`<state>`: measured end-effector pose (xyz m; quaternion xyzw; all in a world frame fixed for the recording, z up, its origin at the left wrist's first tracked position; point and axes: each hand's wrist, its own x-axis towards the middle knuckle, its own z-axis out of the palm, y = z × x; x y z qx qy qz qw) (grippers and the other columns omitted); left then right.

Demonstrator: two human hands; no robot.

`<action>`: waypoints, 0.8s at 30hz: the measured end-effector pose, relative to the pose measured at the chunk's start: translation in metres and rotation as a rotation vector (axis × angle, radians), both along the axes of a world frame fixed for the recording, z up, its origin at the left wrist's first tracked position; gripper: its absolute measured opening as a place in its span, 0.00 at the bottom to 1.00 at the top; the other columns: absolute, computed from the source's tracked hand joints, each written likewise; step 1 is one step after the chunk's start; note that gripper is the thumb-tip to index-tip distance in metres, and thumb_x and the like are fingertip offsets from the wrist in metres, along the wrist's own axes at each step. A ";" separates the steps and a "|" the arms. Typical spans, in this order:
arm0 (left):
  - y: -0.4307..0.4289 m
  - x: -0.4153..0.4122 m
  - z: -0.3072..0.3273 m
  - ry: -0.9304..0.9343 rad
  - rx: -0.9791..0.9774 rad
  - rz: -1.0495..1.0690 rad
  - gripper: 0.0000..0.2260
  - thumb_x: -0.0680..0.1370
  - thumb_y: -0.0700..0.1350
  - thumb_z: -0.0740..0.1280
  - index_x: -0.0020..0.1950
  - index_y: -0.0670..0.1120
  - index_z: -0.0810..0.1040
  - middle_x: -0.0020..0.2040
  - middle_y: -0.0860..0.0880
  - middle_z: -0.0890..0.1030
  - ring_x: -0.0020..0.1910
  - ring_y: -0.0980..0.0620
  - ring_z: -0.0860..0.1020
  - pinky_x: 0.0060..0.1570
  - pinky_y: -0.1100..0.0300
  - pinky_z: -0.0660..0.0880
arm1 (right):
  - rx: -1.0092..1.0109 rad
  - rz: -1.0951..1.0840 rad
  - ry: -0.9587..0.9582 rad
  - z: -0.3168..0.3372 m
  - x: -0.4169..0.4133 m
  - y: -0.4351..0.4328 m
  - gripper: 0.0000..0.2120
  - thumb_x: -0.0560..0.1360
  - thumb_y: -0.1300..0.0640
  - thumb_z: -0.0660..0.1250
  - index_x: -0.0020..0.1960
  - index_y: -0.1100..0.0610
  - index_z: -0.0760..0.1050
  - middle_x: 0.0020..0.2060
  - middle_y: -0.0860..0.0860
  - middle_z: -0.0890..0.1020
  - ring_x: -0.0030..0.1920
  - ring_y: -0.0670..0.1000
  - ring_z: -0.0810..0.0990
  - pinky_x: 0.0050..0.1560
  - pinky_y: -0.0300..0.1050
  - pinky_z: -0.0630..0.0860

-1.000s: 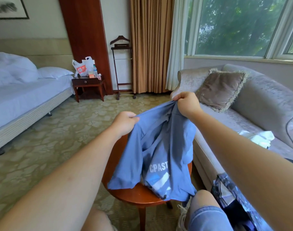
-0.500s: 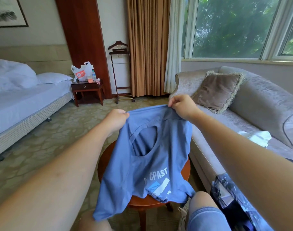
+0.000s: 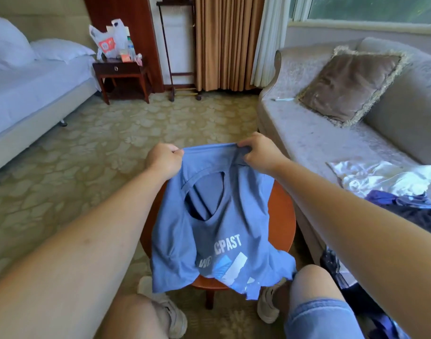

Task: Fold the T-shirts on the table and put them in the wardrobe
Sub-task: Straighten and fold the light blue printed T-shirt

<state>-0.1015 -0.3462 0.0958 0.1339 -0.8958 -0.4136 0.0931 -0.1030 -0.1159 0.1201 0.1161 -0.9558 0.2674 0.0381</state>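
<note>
Both hands hold a blue T-shirt [image 3: 219,231] up by its top edge over the round wooden desk [image 3: 283,216]. The left hand [image 3: 164,160] grips one corner and the right hand [image 3: 258,152] pinches the other. The shirt's lower part seems to rest on the desk, its hem draping off the near edge.

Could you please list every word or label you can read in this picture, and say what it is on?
"CPAST": white print on the blue T-shirt.
"WE": below it, the rest lost in a fold.
Orange print on the plastic bag on the nightstand: too blurred to read.
</note>
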 end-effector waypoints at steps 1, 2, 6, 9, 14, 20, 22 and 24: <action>-0.002 -0.011 -0.009 0.018 0.101 0.024 0.11 0.80 0.45 0.65 0.41 0.44 0.81 0.39 0.44 0.85 0.48 0.44 0.84 0.51 0.56 0.78 | 0.029 0.009 0.006 -0.008 -0.012 -0.005 0.20 0.73 0.69 0.61 0.64 0.64 0.77 0.59 0.61 0.74 0.60 0.61 0.74 0.61 0.44 0.69; -0.003 -0.022 -0.018 0.056 0.167 0.057 0.12 0.80 0.44 0.65 0.38 0.44 0.80 0.39 0.42 0.85 0.46 0.44 0.84 0.50 0.54 0.79 | 0.054 0.020 0.015 -0.015 -0.024 -0.010 0.21 0.72 0.69 0.60 0.64 0.64 0.76 0.58 0.61 0.73 0.59 0.62 0.74 0.61 0.48 0.70; 0.001 -0.049 -0.039 0.150 -0.001 0.104 0.13 0.81 0.46 0.63 0.60 0.40 0.80 0.63 0.39 0.78 0.64 0.44 0.75 0.56 0.59 0.69 | 0.260 -0.035 0.068 -0.038 -0.071 -0.032 0.35 0.72 0.62 0.63 0.77 0.59 0.56 0.76 0.55 0.55 0.74 0.60 0.58 0.71 0.60 0.62; 0.002 -0.056 -0.067 0.035 -0.111 -0.043 0.30 0.80 0.51 0.65 0.78 0.47 0.59 0.80 0.41 0.49 0.79 0.45 0.50 0.75 0.55 0.51 | 0.406 -0.168 -0.074 -0.064 -0.090 -0.035 0.39 0.76 0.57 0.64 0.79 0.55 0.44 0.78 0.51 0.38 0.78 0.59 0.43 0.74 0.64 0.50; -0.012 -0.035 -0.148 -0.282 -0.360 -0.078 0.35 0.78 0.52 0.67 0.79 0.49 0.52 0.76 0.39 0.57 0.75 0.39 0.55 0.73 0.50 0.55 | 0.374 -0.117 -0.350 -0.138 -0.068 -0.020 0.27 0.77 0.41 0.64 0.69 0.56 0.68 0.56 0.57 0.76 0.54 0.59 0.76 0.46 0.48 0.71; -0.013 0.009 -0.178 -0.486 -0.458 -0.085 0.34 0.79 0.62 0.60 0.79 0.51 0.50 0.76 0.41 0.56 0.74 0.37 0.56 0.69 0.41 0.63 | 0.169 -0.280 -0.584 -0.176 -0.027 -0.015 0.22 0.74 0.48 0.69 0.60 0.59 0.69 0.59 0.57 0.76 0.54 0.59 0.77 0.45 0.47 0.71; -0.016 0.017 -0.183 -0.538 -0.470 -0.162 0.37 0.78 0.65 0.58 0.80 0.52 0.45 0.78 0.42 0.52 0.76 0.38 0.53 0.72 0.41 0.58 | 0.025 -0.304 -0.454 -0.171 -0.023 -0.015 0.17 0.74 0.60 0.63 0.63 0.59 0.71 0.60 0.59 0.77 0.57 0.60 0.77 0.47 0.46 0.73; -0.023 0.018 -0.184 -0.579 -0.478 -0.221 0.39 0.79 0.65 0.58 0.80 0.51 0.42 0.80 0.44 0.49 0.78 0.41 0.49 0.74 0.41 0.55 | -0.078 -0.298 -0.312 -0.154 -0.026 -0.016 0.22 0.74 0.64 0.60 0.68 0.57 0.69 0.59 0.59 0.78 0.59 0.61 0.77 0.49 0.46 0.73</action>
